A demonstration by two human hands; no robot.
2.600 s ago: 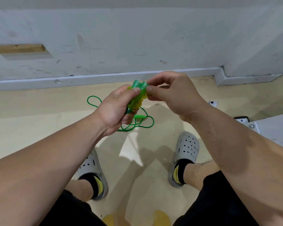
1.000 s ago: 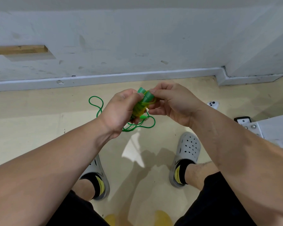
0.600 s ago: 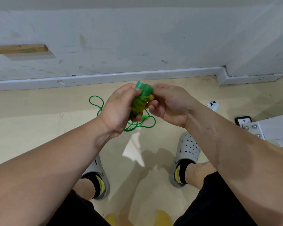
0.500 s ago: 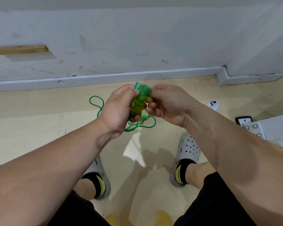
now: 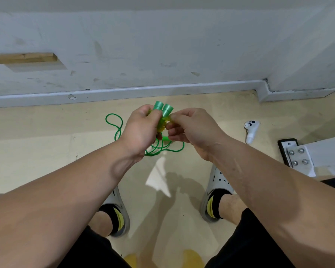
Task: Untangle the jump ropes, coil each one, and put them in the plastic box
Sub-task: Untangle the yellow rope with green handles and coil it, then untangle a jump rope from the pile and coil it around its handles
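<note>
Handles (image 5: 163, 109) of the green jump rope gripped in our left hand (image 5: 141, 130); our right hand (image 5: 191, 128) pinches them too; cord (image 5: 112, 124) loops below.

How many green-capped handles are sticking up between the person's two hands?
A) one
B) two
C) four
B: two handles stick up side by side, gripped by the left hand and pinched by the right hand.
</note>
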